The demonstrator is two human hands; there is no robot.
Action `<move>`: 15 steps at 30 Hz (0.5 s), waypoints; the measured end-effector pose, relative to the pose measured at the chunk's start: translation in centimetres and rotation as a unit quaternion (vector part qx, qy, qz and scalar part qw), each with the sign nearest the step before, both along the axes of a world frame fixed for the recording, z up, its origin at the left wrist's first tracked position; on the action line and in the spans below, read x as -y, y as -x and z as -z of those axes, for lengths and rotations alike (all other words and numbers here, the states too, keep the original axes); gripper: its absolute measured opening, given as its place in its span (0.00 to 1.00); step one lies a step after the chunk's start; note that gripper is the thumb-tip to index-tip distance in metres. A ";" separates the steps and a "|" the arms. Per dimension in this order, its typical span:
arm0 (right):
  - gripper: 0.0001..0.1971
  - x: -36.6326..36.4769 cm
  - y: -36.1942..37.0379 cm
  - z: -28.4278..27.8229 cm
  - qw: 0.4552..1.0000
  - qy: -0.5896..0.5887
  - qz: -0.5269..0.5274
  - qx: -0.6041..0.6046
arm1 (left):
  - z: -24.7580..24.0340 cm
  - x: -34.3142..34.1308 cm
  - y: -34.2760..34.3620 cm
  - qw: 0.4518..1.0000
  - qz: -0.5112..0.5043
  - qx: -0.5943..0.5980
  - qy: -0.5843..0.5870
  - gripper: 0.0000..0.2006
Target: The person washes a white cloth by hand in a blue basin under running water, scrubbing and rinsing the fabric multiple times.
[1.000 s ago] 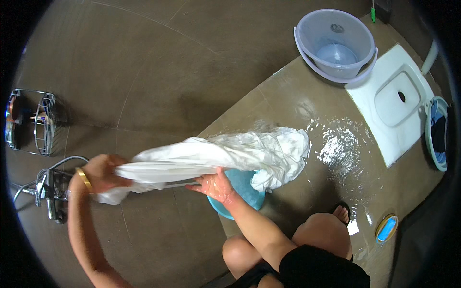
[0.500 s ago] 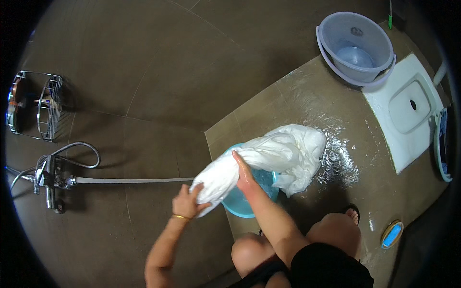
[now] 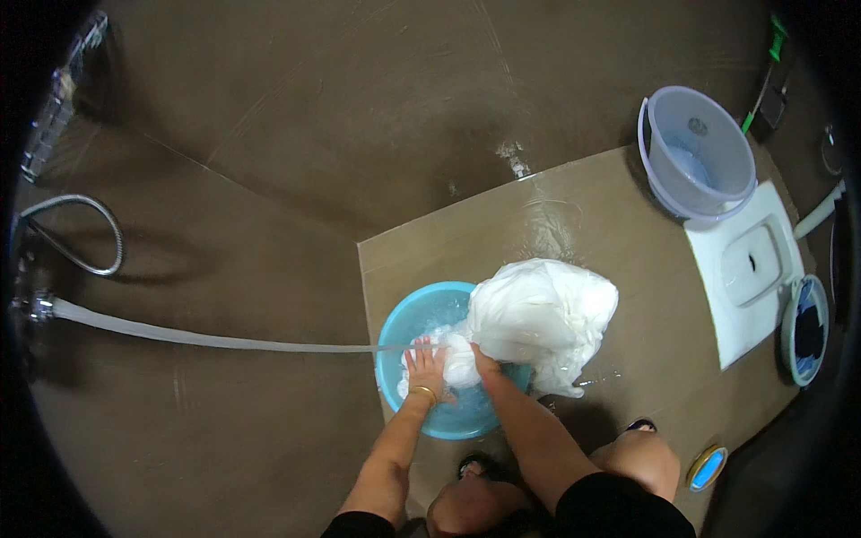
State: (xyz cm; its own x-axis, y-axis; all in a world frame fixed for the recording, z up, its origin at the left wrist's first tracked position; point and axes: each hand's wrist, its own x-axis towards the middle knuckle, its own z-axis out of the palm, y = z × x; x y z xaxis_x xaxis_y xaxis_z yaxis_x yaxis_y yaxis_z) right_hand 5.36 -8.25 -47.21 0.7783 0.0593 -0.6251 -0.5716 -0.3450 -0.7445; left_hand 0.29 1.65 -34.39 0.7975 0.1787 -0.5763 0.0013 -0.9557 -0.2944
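Observation:
One end of a large wet white cloth (image 3: 543, 309) is bunched in a light blue basin (image 3: 392, 325); the rest spills over the basin's right side onto the floor. My left hand (image 3: 425, 369) lies on the submerged part with its fingers spread. Close beside it, my right hand (image 3: 485, 362) grips the cloth where it crosses toward the rim, its fingertips partly hidden by the fabric. A stream of water (image 3: 224, 343) from the tap on the left runs into the basin near my left hand.
A pale lilac bucket (image 3: 704, 148) with a little water stands at the far right, beside a white squat toilet (image 3: 735, 332). A tub (image 3: 798, 354) with dark and blue items is at the right edge. Near my foot lies a blue-topped brush (image 3: 708, 468). The floor is wet.
Both hands have come down into the basin, lowering the cloth end that was stretched above it. My left hand has let go and now lies flat on it. The view has shifted.

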 end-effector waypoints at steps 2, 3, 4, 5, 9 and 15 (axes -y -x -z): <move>0.36 1.5 -0.1 2.0 0.999 0.008 -0.005 0.037 | 4.6 1.6 0.4 0.999 0.024 0.038 -0.012 0.56; 0.36 2.7 -0.4 4.2 1.000 0.005 0.021 0.021 | 7.7 3.3 0.4 0.996 0.067 0.040 -0.049 0.54; 0.35 2.1 -0.6 3.1 0.998 0.020 -0.024 0.050 | 12.1 1.1 2.1 0.983 0.122 0.089 -0.102 0.52; 0.34 1.1 -0.5 0.9 0.996 0.010 -0.069 0.047 | 11.7 -0.2 3.1 0.964 0.162 0.135 -0.165 0.49; 0.34 3.6 0.0 1.9 0.998 0.028 -0.025 0.049 | 0.9 -2.0 -3.9 0.976 0.182 -0.028 0.116 0.35; 0.33 0.1 1.7 1.8 0.975 -0.134 0.176 0.016 | 11.6 -2.6 2.0 0.949 -0.188 0.207 0.145 0.23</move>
State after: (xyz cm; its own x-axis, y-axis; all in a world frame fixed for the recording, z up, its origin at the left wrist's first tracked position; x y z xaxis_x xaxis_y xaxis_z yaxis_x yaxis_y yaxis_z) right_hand 3.61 -8.33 -49.04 0.7984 -0.0567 -0.5994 -0.5950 0.0786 -0.7999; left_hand -1.71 4.22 -45.97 0.8780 0.3768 -0.2953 0.4162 -0.9055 0.0821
